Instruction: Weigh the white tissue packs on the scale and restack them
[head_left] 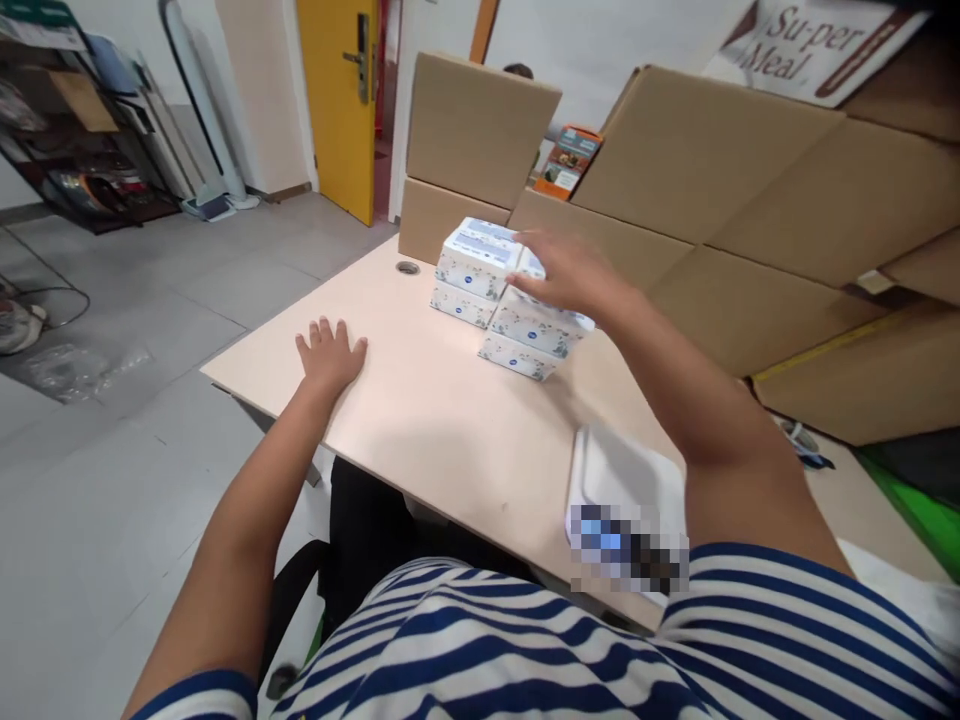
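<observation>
Two stacks of white tissue packs with a leaf print and blue labels stand side by side on the table, each two packs high: the left stack (pixel 472 272) and the right stack (pixel 531 332). Over the top of the right stack reaches my right hand (pixel 559 272), thumb and fingers apart, its tips by the right edge of the left stack's upper pack. It partly hides the right stack's top; whether it presses on a pack is hard to tell. My left hand (pixel 330 355) lies flat on the table near its left edge, fingers spread, holding nothing.
Behind the packs, cardboard boxes (pixel 480 130) line the back and right of the pale table (pixel 420 420). A white device (pixel 630 470) with a blurred-out part lies at front right. A cable hole (pixel 407 268) is near the far edge. A yellow door (pixel 337 110) stands beyond.
</observation>
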